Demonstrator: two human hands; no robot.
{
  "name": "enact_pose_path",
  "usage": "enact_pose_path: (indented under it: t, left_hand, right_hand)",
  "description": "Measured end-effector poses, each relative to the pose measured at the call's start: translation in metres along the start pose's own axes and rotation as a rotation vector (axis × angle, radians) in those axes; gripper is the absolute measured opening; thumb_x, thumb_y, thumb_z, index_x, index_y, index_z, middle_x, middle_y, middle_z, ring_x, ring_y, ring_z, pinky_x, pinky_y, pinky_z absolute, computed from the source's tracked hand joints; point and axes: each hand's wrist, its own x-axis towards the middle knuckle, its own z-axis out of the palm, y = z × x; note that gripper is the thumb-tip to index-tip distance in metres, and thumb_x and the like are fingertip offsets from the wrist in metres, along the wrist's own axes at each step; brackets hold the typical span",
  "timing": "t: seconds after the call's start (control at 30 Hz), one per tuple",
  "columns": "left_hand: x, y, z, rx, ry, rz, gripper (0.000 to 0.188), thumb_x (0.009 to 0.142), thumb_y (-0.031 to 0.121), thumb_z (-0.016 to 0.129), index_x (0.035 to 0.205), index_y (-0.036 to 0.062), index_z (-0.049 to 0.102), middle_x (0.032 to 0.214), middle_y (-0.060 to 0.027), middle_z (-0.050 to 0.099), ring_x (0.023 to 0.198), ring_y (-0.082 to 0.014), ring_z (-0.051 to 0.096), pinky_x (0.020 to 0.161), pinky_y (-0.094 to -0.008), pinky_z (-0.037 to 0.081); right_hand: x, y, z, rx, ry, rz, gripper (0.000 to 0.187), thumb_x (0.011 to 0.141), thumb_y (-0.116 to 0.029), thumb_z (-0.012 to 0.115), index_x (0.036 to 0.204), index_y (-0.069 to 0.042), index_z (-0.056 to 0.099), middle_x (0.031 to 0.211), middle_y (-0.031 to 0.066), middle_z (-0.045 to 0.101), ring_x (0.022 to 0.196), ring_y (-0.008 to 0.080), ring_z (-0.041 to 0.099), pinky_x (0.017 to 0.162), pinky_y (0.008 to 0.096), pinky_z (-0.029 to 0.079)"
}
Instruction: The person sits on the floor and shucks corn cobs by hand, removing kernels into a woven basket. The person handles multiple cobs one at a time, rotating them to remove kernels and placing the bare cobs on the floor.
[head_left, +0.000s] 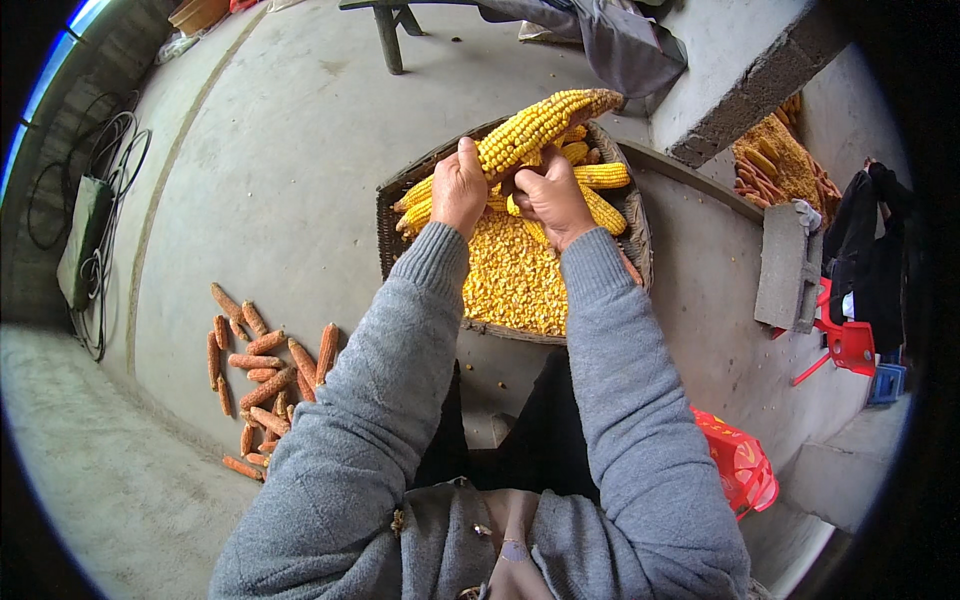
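A large ear of corn, yellow with a browned far tip, is held slantwise above a woven basket. My left hand is closed around its near end. Against its underside my right hand is closed, the thumb pressed near the kernels; its fingertips are partly hidden under the ear. Below, the basket holds several more yellow ears toward its far side. Loose yellow kernels fill its near part.
Bare reddish cobs lie heaped on the concrete floor at left. A red bag stands at right, beyond it a concrete block and a red chair. More corn lies behind a low wall. Cables hang at far left.
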Motion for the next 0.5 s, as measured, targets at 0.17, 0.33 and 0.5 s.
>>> enact_pose_path:
  t: [0.17, 0.33, 0.5]
  left_hand:
    - [-0.002, 0.009, -0.003, -0.002, -0.039, -0.049, 0.05, 0.094, 0.038, 0.03, 0.081, -0.002, 0.057, 0.062, -0.0038, 0.053, 0.048, -0.0121, 0.048, 0.039, -0.0267, 0.04]
    - [0.008, -0.008, -0.007, 0.184, -0.013, 0.105, 0.049, 0.094, 0.037, 0.03, 0.083, -0.0016, 0.058, 0.061, -0.0043, 0.053, 0.049, -0.0119, 0.049, 0.038, -0.027, 0.041]
    - [-0.009, 0.017, 0.0, 0.003, 0.001, -0.081, 0.052, 0.094, 0.036, 0.031, 0.078, -0.0054, 0.058, 0.057, -0.0067, 0.052, 0.051, -0.0134, 0.045, 0.051, -0.0303, 0.041]
  right_hand:
    - [-0.001, -0.016, -0.011, 0.101, -0.057, 0.065, 0.028, 0.079, -0.007, 0.053, 0.106, -0.008, 0.046, 0.074, 0.0031, 0.054, 0.046, 0.0023, 0.04, 0.034, 0.0129, 0.029]
    - [0.006, 0.001, -0.005, -0.037, 0.11, -0.071, 0.028, 0.078, -0.005, 0.053, 0.106, -0.004, 0.046, 0.071, 0.002, 0.051, 0.047, 0.0032, 0.041, 0.035, 0.0141, 0.03]
    - [-0.003, -0.016, -0.014, 0.126, -0.1, 0.023, 0.035, 0.078, -0.005, 0.055, 0.111, -0.008, 0.042, 0.076, 0.0011, 0.051, 0.05, 0.0024, 0.04, 0.037, 0.0137, 0.03]
